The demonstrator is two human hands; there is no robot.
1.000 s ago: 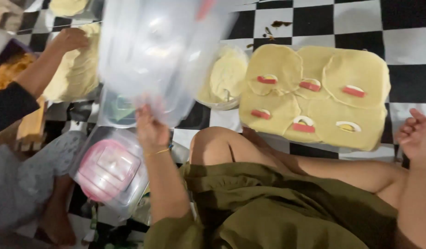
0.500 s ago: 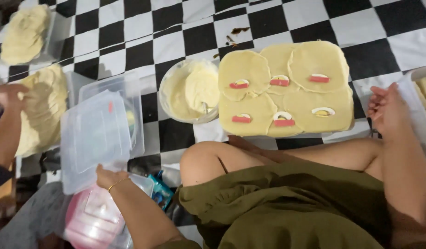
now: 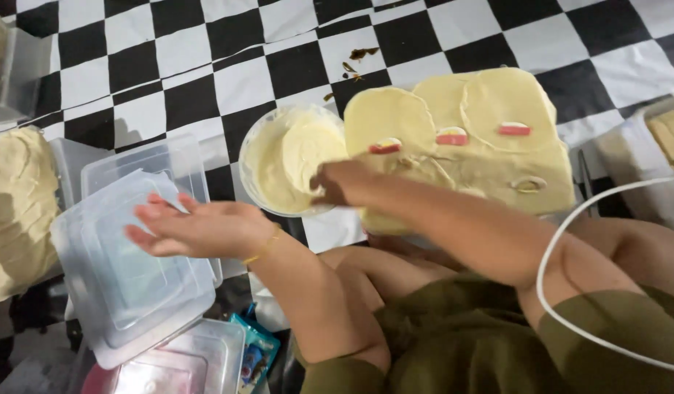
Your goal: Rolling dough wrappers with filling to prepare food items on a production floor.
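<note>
Left hand [image 3: 198, 228] hovers open, fingers spread, over the clear plastic lid [image 3: 125, 270] on the checkered floor [image 3: 169, 80]. Right hand [image 3: 344, 182], grip state unclear, touches the bowl of batter [image 3: 286, 157].

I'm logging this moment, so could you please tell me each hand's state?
Left hand: open, fingers spread over the clear lid, holding nothing.
Right hand: cannot tell.

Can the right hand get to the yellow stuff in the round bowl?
Probably yes. The right hand is at the rim of the round bowl, right beside the pale yellow dough inside it. Nothing covers the bowl, and the left hand is away over the clear plastic lid.
</note>
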